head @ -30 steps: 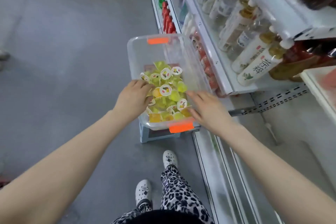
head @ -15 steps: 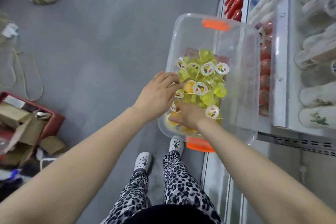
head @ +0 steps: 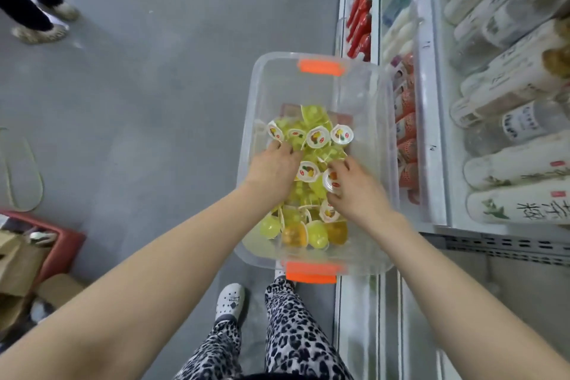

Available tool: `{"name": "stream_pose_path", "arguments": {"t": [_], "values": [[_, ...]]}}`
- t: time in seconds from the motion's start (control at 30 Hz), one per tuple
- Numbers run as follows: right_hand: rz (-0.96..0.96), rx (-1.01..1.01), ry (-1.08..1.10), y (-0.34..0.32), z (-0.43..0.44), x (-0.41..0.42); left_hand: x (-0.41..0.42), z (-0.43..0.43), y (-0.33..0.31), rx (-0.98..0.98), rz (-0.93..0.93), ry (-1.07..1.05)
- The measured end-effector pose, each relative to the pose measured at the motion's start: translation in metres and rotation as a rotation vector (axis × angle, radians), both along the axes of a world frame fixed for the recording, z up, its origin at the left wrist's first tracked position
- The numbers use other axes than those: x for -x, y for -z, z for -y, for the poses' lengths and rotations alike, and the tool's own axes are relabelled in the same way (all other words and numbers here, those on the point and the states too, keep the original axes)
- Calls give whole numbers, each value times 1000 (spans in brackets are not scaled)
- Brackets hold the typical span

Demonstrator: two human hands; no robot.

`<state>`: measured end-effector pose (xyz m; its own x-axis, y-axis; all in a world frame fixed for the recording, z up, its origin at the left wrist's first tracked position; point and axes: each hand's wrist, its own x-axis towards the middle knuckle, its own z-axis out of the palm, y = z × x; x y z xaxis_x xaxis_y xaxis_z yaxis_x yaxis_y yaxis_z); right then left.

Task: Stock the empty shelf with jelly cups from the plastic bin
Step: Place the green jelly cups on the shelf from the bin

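Down in the clear plastic bin (head: 364, 95), left of the drinks shelving (head: 429, 108), the right hand (head: 357, 194) pinches a jelly cup (head: 331, 181); the left hand (head: 273, 167) curls into the jelly heap (head: 311, 230), its grip hidden.

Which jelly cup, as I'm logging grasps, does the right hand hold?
The white-lidded jelly cup pinched between the right hand's thumb and fingers, lid facing left; neighbouring cups lie outside that grip.

Plastic bin (head: 365, 95), support unclear, holds loose jelly cups (head: 316, 136).
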<state>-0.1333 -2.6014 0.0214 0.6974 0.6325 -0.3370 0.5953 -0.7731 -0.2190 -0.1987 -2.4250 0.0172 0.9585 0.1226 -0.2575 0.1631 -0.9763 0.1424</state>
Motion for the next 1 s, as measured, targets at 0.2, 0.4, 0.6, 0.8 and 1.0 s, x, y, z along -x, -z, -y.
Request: {"name": "stream_pose_path", "arguments": {"t": [0.2,0.4,0.6,0.8,1.0], "values": [[48,105,-9,11,5,-4,-35,4,53,78,-267,-192],[40,82,8,19,2,-9,-48,0,67,194,-330,-211],[5,42,25,19,4,-9,-39,8,67,302,-302,-275],[-7,37,20,18,7,-4,-30,11,55,264,-317,-359],[-30,13,37,12,5,1,-14,7,28,303,-544,-216]]}}
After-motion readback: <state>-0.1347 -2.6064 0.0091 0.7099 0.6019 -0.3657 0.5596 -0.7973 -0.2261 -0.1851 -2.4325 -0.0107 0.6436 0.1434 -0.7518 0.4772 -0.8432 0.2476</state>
